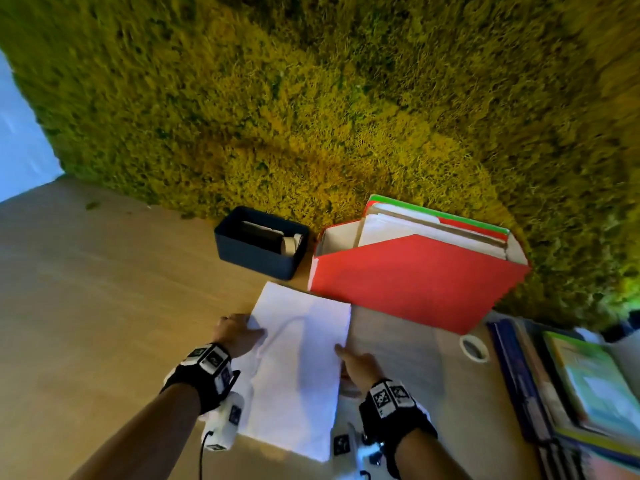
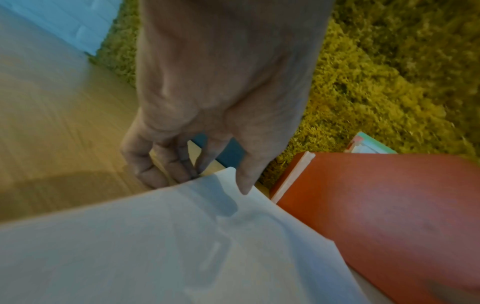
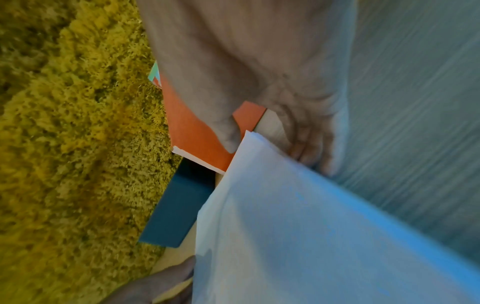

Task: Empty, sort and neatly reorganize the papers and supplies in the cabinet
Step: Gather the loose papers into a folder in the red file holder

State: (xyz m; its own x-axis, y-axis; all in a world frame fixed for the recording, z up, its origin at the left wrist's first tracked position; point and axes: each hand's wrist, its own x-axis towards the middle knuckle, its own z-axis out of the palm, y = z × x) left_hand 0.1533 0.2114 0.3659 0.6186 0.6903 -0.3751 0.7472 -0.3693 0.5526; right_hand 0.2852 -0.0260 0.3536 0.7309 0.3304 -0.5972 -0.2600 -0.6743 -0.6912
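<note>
Holding sheaf of white papers (image 1: 298,368) above wooden surface (image 1: 104,289): my left hand (image 1: 235,336) and right hand (image 1: 360,365) pinch opposite edges. Step: sorting. Next, probably squaring and filing into red file box (image 1: 415,282).

The left hand (image 1: 236,332) has its fingers tucked under the white paper stack (image 1: 298,368), hidden there (only the thumb shows on top); the books (image 1: 588,386) at right are blurred and cut off by the frame edge, their covers unreadable
</note>
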